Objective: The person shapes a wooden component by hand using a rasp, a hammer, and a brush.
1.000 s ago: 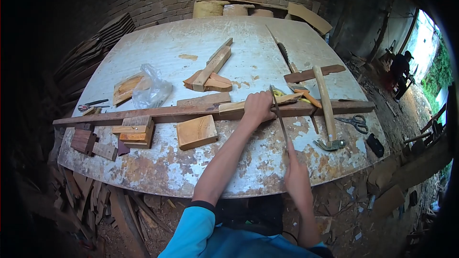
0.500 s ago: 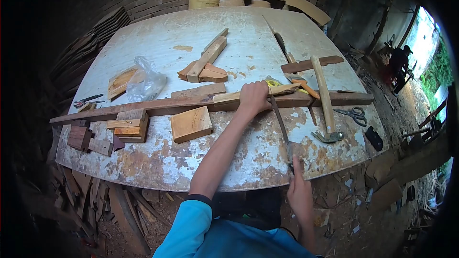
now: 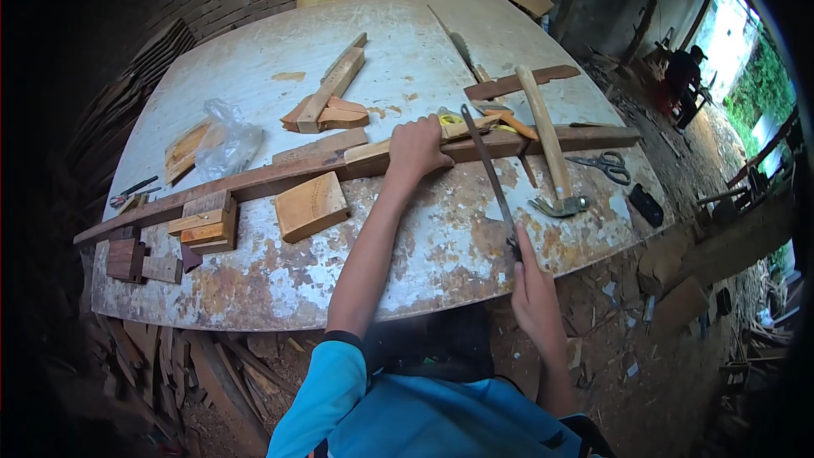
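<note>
My left hand (image 3: 416,151) is closed over a pale wood strip (image 3: 366,153), pressing it on the long dark beam (image 3: 292,178) that crosses the table. In my right hand (image 3: 531,288) is the handle of a long, narrow metal file (image 3: 492,171). Its far end lies over the pale strip, just right of my left hand. A hammer (image 3: 547,137) leans across the beam to the right, with an orange-handled tool (image 3: 517,125) beside it. Yellow tape (image 3: 450,120) shows behind the strip.
Scissors (image 3: 606,166) and a black object (image 3: 646,205) lie at the right. Wood blocks (image 3: 311,206) and a plastic bag (image 3: 229,142) are at the left. Farther back are joined wood pieces (image 3: 331,93) and a saw (image 3: 459,44). A person (image 3: 682,80) sits in the right background.
The view has shifted, so the table appears lower-left turned. The file has moved forward, its tip now reaching beyond the strip, and my right hand is nearer the table edge.
</note>
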